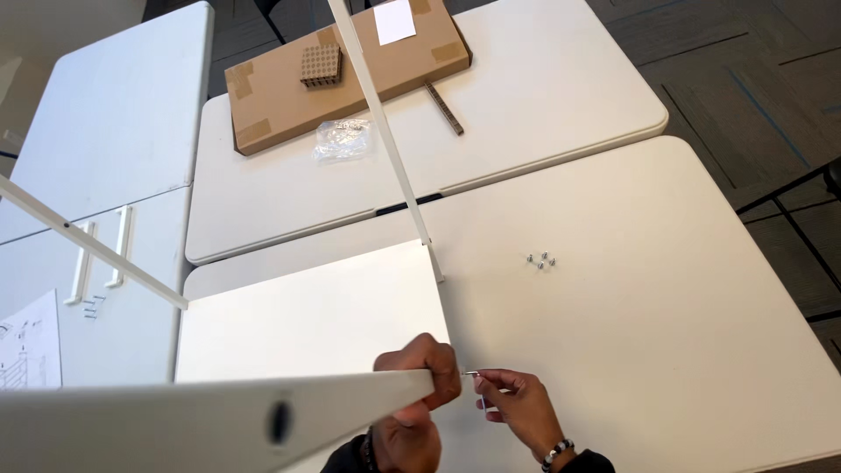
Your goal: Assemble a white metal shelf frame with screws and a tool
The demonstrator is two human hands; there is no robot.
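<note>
Two white folding tables (613, 105) are seen pushed together over dark carpet, with a white cabinet alongside. One cardboard box (350, 66), one clear plastic bag (342, 138) and a cluster of about five small screws (541, 260) are laid out. The white rail (219, 416), its long axis running left to right, is clasped at its right end by the left hand (427, 372). A small metal tool (476, 375), pointed left at that end, is pinched in the right hand (521, 405).

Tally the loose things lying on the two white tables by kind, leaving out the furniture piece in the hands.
Cardboard box: 1
Cardboard honeycomb block: 1
White paper sheet: 1
Clear plastic bag: 1
Dark narrow strip: 1
Cluster of small screws: 1, single screws too small to count
Total: 6
</note>
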